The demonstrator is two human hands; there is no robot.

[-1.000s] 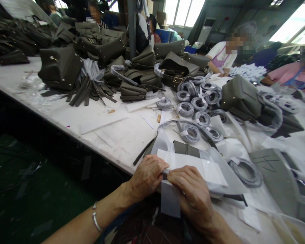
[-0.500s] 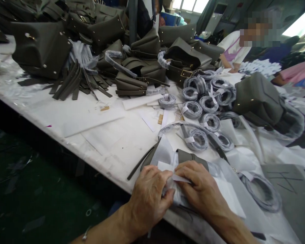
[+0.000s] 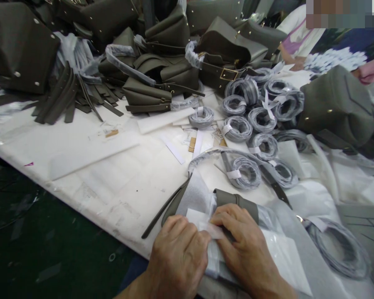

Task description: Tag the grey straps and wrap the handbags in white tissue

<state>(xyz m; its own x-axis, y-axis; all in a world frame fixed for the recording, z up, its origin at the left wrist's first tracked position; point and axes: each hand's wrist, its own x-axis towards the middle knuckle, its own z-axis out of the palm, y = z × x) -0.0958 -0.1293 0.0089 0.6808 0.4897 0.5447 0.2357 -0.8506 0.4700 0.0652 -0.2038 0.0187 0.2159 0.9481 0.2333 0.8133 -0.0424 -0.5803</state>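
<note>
At the table's front edge lies an olive leather handbag (image 3: 237, 202), partly wrapped in clear film and white tissue paper (image 3: 191, 195). My left hand (image 3: 179, 253) rests on its near side with fingers curled; its thumb and fingertips are mostly hidden. Beside it, my right hand (image 3: 243, 245) is closed, pinching a short translucent white strip (image 3: 215, 230) that lies across the wrapping between both hands. The bag's film-wrapped handle (image 3: 202, 157) arches up behind. A thin dark strap (image 3: 162, 209) sticks out to the left of it.
Several film-wrapped strap coils (image 3: 244, 172) lie beyond my hands, another coil (image 3: 336, 249) at the right. Olive bags (image 3: 171, 70) pile up at the back, near loose leather strips (image 3: 59, 97). White foam sheets (image 3: 93, 160) lie left on the table. A co-worker's arm (image 3: 288, 58) shows behind.
The view has moved in and tilted down. The white strip, raised between my fingers before, now lies flatter over the wrapping. My left hand's fingers are curled tighter.
</note>
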